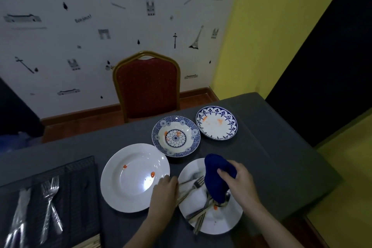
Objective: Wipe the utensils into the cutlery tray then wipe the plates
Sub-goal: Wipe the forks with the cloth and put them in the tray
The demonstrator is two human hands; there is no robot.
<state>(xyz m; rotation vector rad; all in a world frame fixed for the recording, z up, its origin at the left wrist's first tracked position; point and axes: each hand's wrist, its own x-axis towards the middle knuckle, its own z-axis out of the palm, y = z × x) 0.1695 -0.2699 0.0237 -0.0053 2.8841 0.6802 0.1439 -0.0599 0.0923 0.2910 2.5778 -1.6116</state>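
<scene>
— On the near white plate (221, 221), which step?
— Utensils: my left hand (164, 193) pinches a steel fork (193, 184); right hand (238, 179) grips the blue cloth (216, 175). Next, wipe it, then the black cutlery tray (80, 197).

- We see four plates on the worktop (281, 147): a near-left plate (128, 169), and a near-right plate (221, 221) just beside it on the right.
- Behind those two stands a far-left plate (189, 143), with a far-right plate (225, 133) just to its right.
- A fork (196, 182) and other utensils (201, 213) lie on the near-right plate.
- A cloth (216, 175) hangs over that plate, touching the utensils, gripped by the right hand (239, 181).
- The left hand (164, 193) sits between the two near plates.
- The cutlery tray (80, 197) lies at the worktop's near left, with forks (50, 197) in it.
- A chair (147, 86) stands behind the worktop.
</scene>
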